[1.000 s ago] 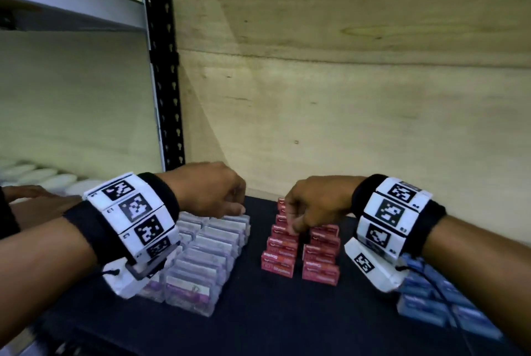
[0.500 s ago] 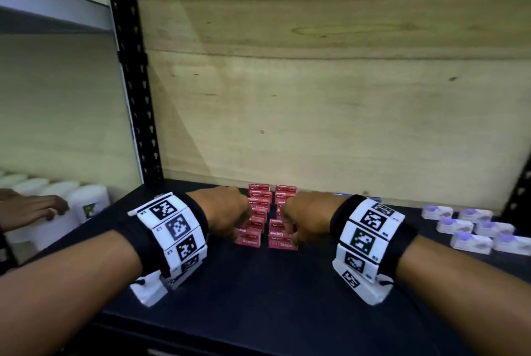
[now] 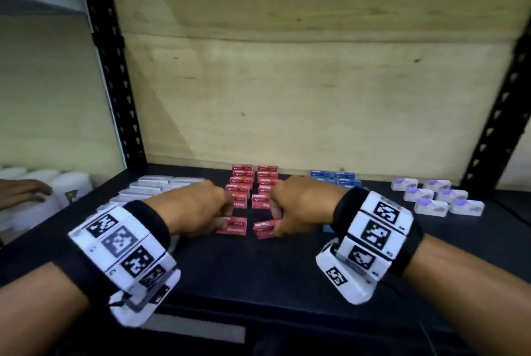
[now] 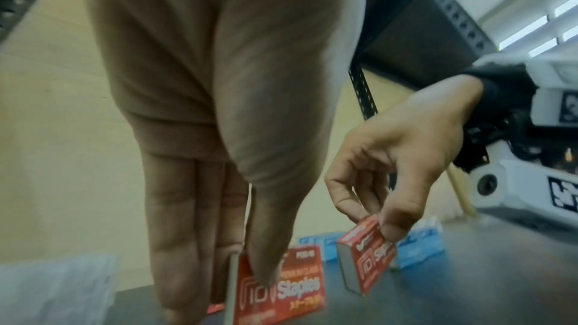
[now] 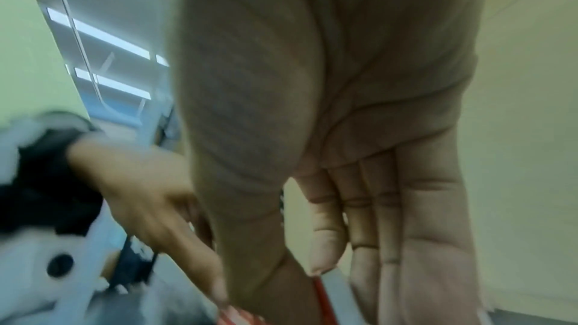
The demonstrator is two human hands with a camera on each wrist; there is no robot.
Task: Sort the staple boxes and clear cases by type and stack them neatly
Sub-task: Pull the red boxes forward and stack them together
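Two rows of red staple boxes (image 3: 254, 180) run down the middle of the black shelf (image 3: 258, 266). My left hand (image 3: 201, 212) pinches the front red box of the left row (image 3: 233, 226) between thumb and fingers; the left wrist view shows that box (image 4: 281, 288) upright. My right hand (image 3: 290, 209) pinches the front red box of the right row (image 3: 265, 229), seen tilted in the left wrist view (image 4: 369, 263). Clear cases (image 3: 149, 187) lie in rows at the left. Blue staple boxes (image 3: 342, 179) sit behind my right hand.
White and purple packs (image 3: 436, 197) lie at the right. White tubs (image 3: 69, 189) stand on the neighbouring shelf at the left, with another person's hand (image 3: 23, 193) on them. Black perforated uprights (image 3: 115, 68) and a plywood back wall (image 3: 287, 82) bound the shelf.
The view has pulled back and shifted, showing the whole shelf. Both hands have come toward the front of the red rows, and each now grips a front red box.
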